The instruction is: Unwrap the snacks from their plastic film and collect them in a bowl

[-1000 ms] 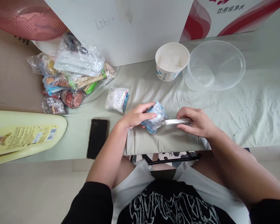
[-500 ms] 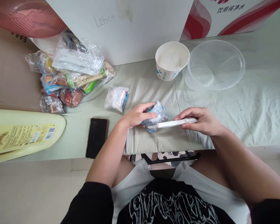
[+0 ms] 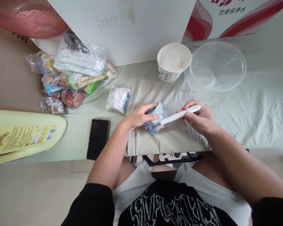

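My left hand (image 3: 143,116) grips a small clear-and-blue plastic packet (image 3: 159,113) against the cloth-covered surface, thumb on top. What lies inside the packet is hard to make out. In my right hand (image 3: 199,117) is a white utility knife (image 3: 180,115), pinched between thumb and fingers and slanting down to the left. Its tip meets the lower right part of the packet. Left of my left hand rests a second clear packet (image 3: 118,99) with white contents and a blue edge.
Behind stand a white paper tub (image 3: 166,74) and a clear plastic bowl (image 3: 237,77). A phone (image 3: 98,138) lies left of my forearm. Several bagged items (image 3: 77,67) are heaped back left, near a yellow container (image 3: 44,125). White boxes (image 3: 141,31) line the back.
The knife's handle end has risen and tilted more steeply as my right hand turned. Its tip has shifted slightly right on the packet. My left hand stays in place.
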Demonstrator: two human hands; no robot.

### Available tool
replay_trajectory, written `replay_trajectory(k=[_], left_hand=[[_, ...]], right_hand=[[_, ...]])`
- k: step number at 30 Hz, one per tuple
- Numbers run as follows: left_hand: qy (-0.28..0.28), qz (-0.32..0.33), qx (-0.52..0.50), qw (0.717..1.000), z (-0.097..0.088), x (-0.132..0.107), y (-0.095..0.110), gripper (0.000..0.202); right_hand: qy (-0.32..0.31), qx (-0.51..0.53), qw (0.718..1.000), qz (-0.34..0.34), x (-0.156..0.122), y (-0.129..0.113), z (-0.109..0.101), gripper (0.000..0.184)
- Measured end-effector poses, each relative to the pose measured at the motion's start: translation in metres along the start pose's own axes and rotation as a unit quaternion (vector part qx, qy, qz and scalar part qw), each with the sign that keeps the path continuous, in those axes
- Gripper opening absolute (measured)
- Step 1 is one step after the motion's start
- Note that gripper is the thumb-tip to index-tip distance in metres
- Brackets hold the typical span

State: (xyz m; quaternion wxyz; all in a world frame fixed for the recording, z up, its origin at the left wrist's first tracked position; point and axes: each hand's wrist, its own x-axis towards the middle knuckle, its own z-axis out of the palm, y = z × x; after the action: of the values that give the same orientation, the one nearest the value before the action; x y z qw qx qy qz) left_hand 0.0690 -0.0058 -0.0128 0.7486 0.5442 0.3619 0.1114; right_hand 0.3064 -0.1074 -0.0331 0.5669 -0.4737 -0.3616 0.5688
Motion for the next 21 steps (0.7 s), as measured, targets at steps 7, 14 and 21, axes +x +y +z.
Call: replay_trajectory(k=[7, 14, 21], left_hand=[[-0.003, -0.026, 0.014, 1.0, 0.0, -0.002, 0.003, 0.072], [0.003, 0.014, -0.089, 0.996, -0.008, -0.006, -0.004, 0.065], [0.111, 0.073, -0.285, 0.949, -0.014, 0.003, -0.014, 0.054]], right_hand=[[0.123, -0.049, 0.99, -0.041, 0.004, 0.001, -0.025, 0.034], [0.275, 0.012, 0.955, -0.11, 0.001, -0.007, -0.066, 0.03], [0.133, -0.138, 0.975, -0.11, 0.011, 0.011, -0.029, 0.026]])
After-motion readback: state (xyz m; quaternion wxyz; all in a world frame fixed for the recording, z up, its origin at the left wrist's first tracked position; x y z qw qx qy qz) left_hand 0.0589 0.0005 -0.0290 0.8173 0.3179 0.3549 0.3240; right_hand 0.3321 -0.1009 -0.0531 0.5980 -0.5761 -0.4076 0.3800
